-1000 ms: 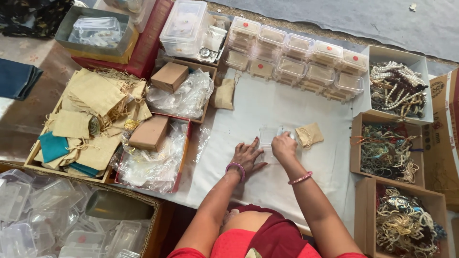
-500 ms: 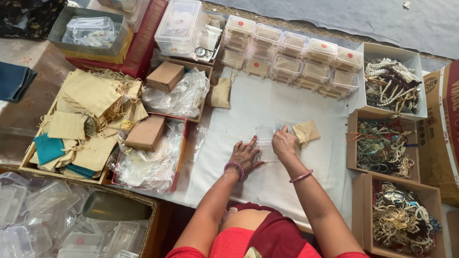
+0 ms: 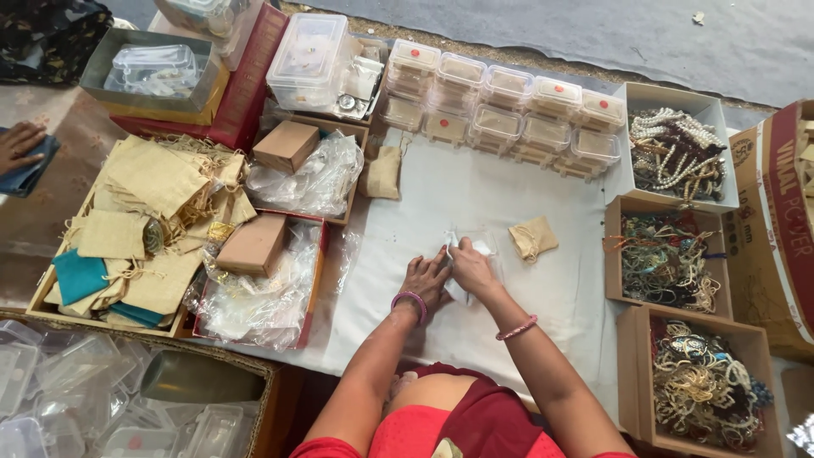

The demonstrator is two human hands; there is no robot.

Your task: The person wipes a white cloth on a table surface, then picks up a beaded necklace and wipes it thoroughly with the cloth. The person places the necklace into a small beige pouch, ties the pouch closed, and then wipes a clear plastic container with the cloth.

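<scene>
A small clear plastic packet (image 3: 469, 248) lies on the white cloth (image 3: 441, 187) in the middle of the work area, and both my hands are on it. My left hand (image 3: 426, 280) presses down flat beside its near left corner, fingers spread a little. My right hand (image 3: 471, 267) has its fingertips pinched together on the packet's left edge; what is inside I cannot tell. The two hands touch each other.

Just right of the packet sits a small tan cloth pouch (image 3: 533, 238), crumpled. Another tan pouch (image 3: 383, 172) lies further up on the left of the cloth. Along the far edge stand rows of clear lidded boxes (image 3: 500, 106). On my right are three open cardboard boxes of beaded jewellery (image 3: 670, 263). On my left, a tray of burlap bags (image 3: 136, 220) and trays of clear plastic bags (image 3: 280, 280). Another person's hand (image 3: 17, 144) shows at the far left edge.
</scene>
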